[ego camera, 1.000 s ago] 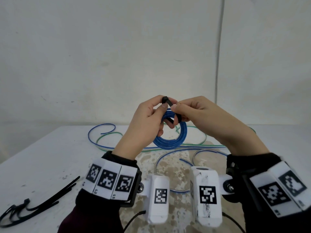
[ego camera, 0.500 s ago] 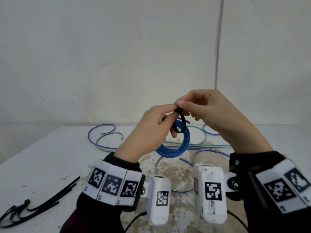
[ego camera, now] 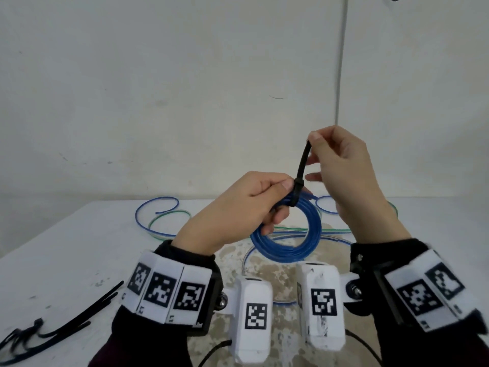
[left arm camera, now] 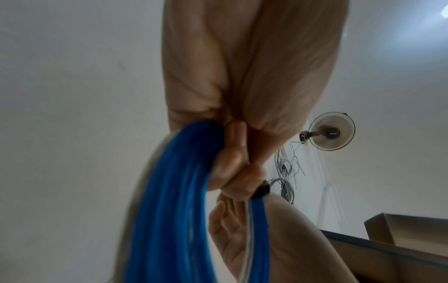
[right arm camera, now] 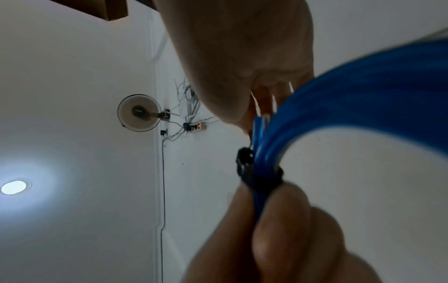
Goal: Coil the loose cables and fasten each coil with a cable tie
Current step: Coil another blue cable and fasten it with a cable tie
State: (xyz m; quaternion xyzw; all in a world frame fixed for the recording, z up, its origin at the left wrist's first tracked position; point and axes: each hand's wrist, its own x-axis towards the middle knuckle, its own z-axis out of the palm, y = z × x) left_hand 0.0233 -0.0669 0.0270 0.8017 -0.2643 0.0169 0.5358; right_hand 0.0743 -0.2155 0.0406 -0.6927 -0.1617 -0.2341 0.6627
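I hold a coil of blue cable (ego camera: pixel 288 251) in the air over the table. My left hand (ego camera: pixel 285 193) grips the coil's top, its thumb against the head of a black cable tie (ego camera: pixel 297 185) that wraps the strands. My right hand (ego camera: pixel 313 145) is above it and pinches the tie's tail, which runs straight up from the head. In the right wrist view the tie band (right arm camera: pixel 263 179) sits tight round the blue coil (right arm camera: pixel 363 86), just above the left hand's fingers (right arm camera: pixel 278 220). The left wrist view shows the blue coil (left arm camera: pixel 169 191) running down from curled fingers.
Loose blue cable (ego camera: pixel 156 202) and green cable (ego camera: pixel 169 219) curl on the white table (ego camera: pixel 66 247) behind the hands. A bundle of spare black cable ties (ego camera: pixel 66 323) lies at the front left. A plain wall stands right behind the table.
My right hand has risen and drawn the tie's tail up through the head. The loop has closed round the coil. My left hand still holds the coil.
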